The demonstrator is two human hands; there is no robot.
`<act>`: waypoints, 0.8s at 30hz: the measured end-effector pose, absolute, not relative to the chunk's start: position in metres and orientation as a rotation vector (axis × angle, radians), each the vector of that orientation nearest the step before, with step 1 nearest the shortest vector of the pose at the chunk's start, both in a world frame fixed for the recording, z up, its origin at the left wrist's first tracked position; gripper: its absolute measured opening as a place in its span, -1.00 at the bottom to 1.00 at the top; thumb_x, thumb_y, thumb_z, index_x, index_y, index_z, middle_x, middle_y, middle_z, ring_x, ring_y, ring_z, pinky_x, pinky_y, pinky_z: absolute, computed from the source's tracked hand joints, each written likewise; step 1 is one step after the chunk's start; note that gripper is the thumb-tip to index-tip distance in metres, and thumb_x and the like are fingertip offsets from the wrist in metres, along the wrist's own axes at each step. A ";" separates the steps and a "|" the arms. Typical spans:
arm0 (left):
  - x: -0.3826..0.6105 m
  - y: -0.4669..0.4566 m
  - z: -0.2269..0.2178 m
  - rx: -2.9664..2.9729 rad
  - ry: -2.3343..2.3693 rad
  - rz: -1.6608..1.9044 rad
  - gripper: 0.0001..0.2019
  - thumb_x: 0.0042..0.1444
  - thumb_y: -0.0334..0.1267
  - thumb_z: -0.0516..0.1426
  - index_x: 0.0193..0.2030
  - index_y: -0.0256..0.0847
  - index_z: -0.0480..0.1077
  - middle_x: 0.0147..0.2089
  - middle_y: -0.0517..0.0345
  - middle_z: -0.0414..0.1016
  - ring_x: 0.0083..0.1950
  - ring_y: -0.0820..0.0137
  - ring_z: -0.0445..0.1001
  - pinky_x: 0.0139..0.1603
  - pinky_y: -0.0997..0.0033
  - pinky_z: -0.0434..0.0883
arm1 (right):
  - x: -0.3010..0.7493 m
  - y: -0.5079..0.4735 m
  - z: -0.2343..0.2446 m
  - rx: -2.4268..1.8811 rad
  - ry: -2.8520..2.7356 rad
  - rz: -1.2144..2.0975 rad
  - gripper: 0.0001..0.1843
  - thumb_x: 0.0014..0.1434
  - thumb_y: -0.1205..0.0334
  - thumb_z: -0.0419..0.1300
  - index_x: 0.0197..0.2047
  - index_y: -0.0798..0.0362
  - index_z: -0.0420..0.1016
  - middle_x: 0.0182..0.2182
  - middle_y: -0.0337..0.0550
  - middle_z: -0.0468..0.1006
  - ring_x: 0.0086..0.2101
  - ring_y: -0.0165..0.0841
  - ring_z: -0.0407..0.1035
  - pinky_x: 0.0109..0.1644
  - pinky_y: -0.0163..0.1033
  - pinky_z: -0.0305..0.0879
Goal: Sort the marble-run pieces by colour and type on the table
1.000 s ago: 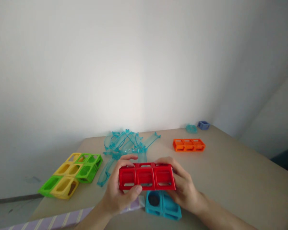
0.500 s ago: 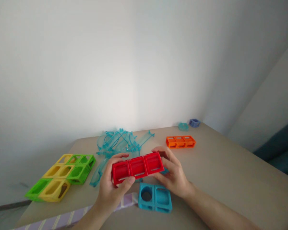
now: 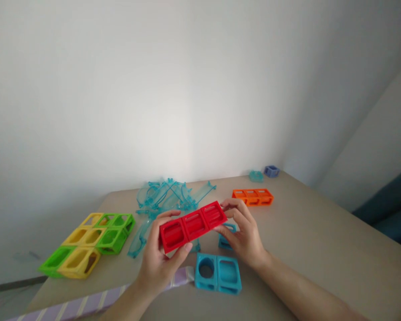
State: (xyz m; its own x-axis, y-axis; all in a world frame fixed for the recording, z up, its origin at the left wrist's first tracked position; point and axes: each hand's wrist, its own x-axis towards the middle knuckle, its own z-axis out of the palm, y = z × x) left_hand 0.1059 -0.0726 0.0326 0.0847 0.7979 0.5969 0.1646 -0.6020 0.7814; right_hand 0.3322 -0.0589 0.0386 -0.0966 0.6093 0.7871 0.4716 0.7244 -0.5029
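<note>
A row of three joined red block frames (image 3: 194,225) is held above the table, its right end tilted up. My left hand (image 3: 160,254) is closed around its left end, thumb along the lower edge. At the right end, my right hand (image 3: 243,232) grips it between thumb and fingers. Just below lies a pair of joined blue blocks (image 3: 218,273), the left one with a round hole. Another blue block (image 3: 225,240) sits partly hidden behind my right hand.
Translucent teal track pieces (image 3: 167,196) are heaped near the wall. Joined yellow and green blocks (image 3: 87,243) lie left. An orange three-block row (image 3: 253,197), a small teal piece (image 3: 255,175) and a purple-blue block (image 3: 272,171) stand back right. A striped purple strip (image 3: 96,303) lies in front.
The red row has turned a little in my hands, and its right end is raised higher. My right hand has shifted slightly, showing more of the blue block behind it.
</note>
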 end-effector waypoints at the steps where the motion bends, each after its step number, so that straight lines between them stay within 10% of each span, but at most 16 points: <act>1: 0.105 -0.071 0.032 1.859 0.949 1.556 -0.62 0.08 -0.25 0.24 0.02 -0.14 0.26 0.15 -0.08 0.30 0.14 0.18 0.41 -0.04 0.27 0.49 | 0.332 -0.059 0.038 -0.857 -1.741 0.154 -0.83 0.12 0.27 0.33 -0.28 0.02 0.39 -0.14 -0.07 0.36 -0.12 -0.24 0.34 -0.03 -0.14 0.32; 14: 0.106 -0.071 0.030 2.164 0.877 1.607 -0.56 0.06 -0.40 0.25 0.06 -0.21 0.21 0.07 -0.12 0.32 0.15 0.17 0.36 0.06 0.13 0.42 | 0.334 -0.056 0.034 -0.919 -1.750 0.192 -0.85 0.17 0.25 0.28 -0.19 0.00 0.40 -0.15 -0.07 0.39 -0.13 -0.24 0.35 -0.06 -0.12 0.35; 18: 0.105 -0.073 0.031 2.322 0.812 1.692 -0.50 0.02 -0.48 0.26 0.09 -0.23 0.23 0.07 -0.11 0.32 0.11 0.20 0.39 0.05 0.18 0.44 | 0.330 -0.063 0.041 -0.979 -1.730 0.101 -0.49 0.15 0.27 0.27 0.15 0.00 0.26 0.00 0.04 0.36 -0.05 -0.17 0.34 -0.05 -0.06 0.39; 24: 0.104 -0.082 0.035 2.662 0.697 1.590 -0.49 0.04 -0.62 0.19 0.12 -0.23 0.25 0.15 -0.12 0.28 0.17 0.24 0.36 0.10 0.28 0.44 | 0.324 -0.088 0.061 -0.745 -2.197 -0.171 -0.41 0.15 0.39 0.17 0.24 -0.04 0.25 0.17 -0.01 0.35 0.23 -0.07 0.13 0.34 0.24 -0.08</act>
